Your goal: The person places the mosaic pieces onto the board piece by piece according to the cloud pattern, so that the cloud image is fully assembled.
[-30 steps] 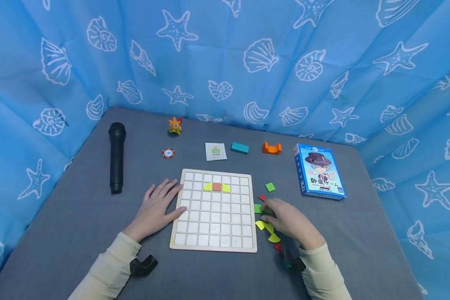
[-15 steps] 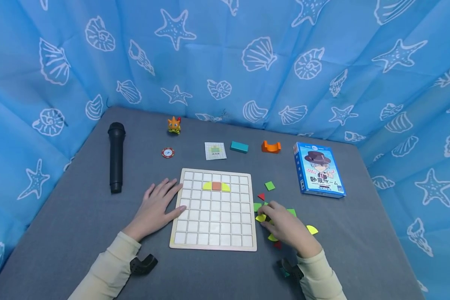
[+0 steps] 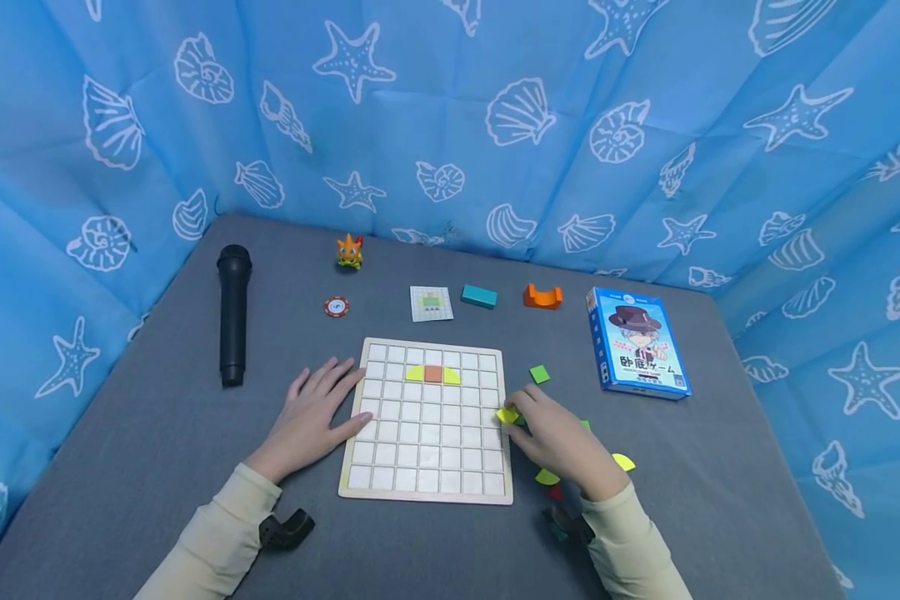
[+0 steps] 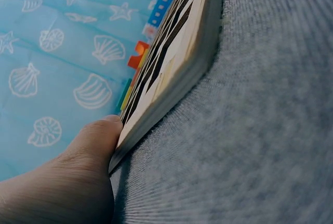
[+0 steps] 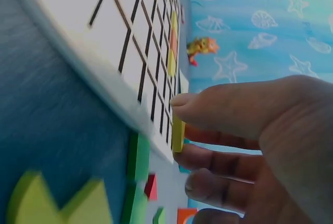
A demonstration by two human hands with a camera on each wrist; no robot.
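Observation:
A wooden grid board with white squares lies in front of the person. Near its far side, an orange square tile sits between two yellow quarter-round tiles. The left hand rests along the board's left edge, fingers straight, the thumb lying on the rim in the left wrist view. Between thumb and fingers, the right hand pinches a yellow quarter-round tile at the board's right edge. Partly hidden by that hand are green, red and yellow tiles on the cloth.
Behind the board lie a pattern card, a teal block and an orange arch block. A blue game box stands off to the right. Leftward are a microphone, a poker chip and a small figurine.
From the loose tiles, the right hand has moved left and away to the board's right edge, now pinching a yellow tile. A yellow tile appeared right of its wrist. The left hand stays put.

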